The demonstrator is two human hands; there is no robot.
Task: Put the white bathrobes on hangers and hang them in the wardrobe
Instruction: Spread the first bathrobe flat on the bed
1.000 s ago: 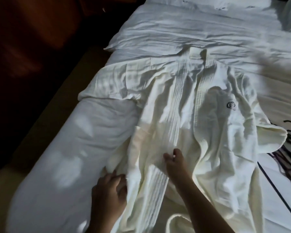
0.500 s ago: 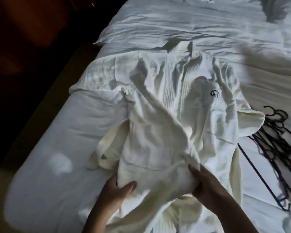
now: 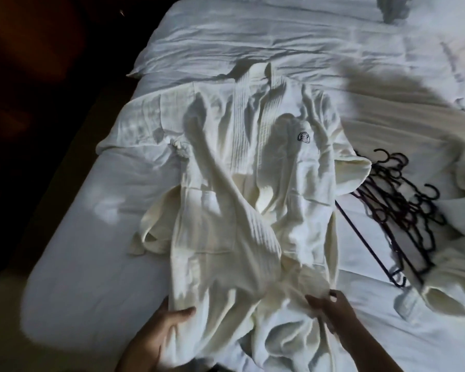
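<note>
Early stage. At the near edge of the white-sheeted bed [image 3: 78,264], left hand [image 3: 167,318] and right hand [image 3: 330,310] each grip the hem of one white waffle-cotton bathrobe [image 3: 239,183], spread mid-bed and not yet hung. On the bed's right side lies a tangled pile of dark plastic hangers [image 3: 403,210], several, not countable.

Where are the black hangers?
In the head view, the dark hangers lie in a heap on the bed, on the right side of the picture, right next to the white bathrobe and its sleeve cuff.
</note>
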